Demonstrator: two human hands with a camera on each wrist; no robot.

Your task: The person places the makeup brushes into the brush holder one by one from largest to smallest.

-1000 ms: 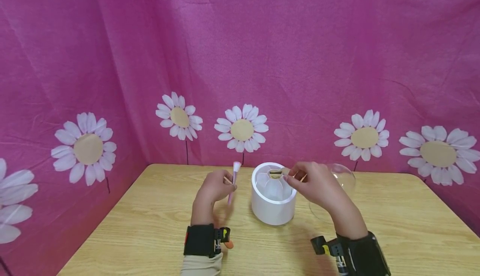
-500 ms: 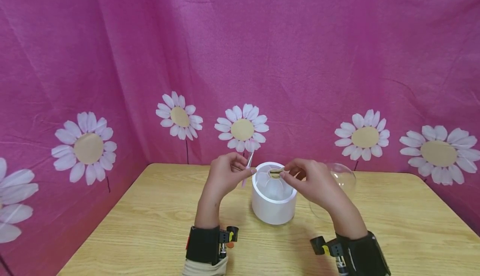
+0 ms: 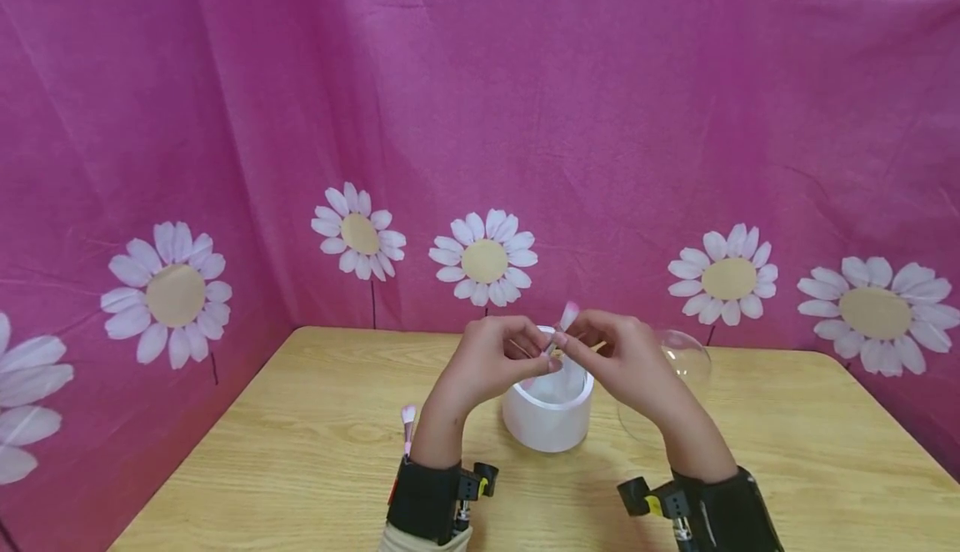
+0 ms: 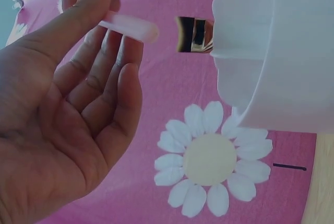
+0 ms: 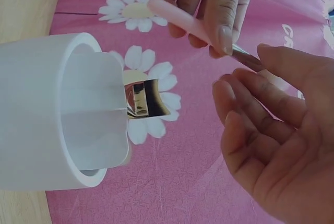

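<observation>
Pink daisy backdrop (image 3: 615, 118) behind; left hand (image 3: 491, 360) and right hand (image 3: 626, 364) both pinched a pink-handled brush (image 5: 180, 18), prob to steady it.

I log a pale wood-grain table (image 3: 322, 427) with rounded far corners. Creased magenta cloth (image 3: 600, 118) hangs behind the table and along its left side. Printed on it: white daisies (image 3: 483, 260), beige-centred, behind and left of the table.
</observation>
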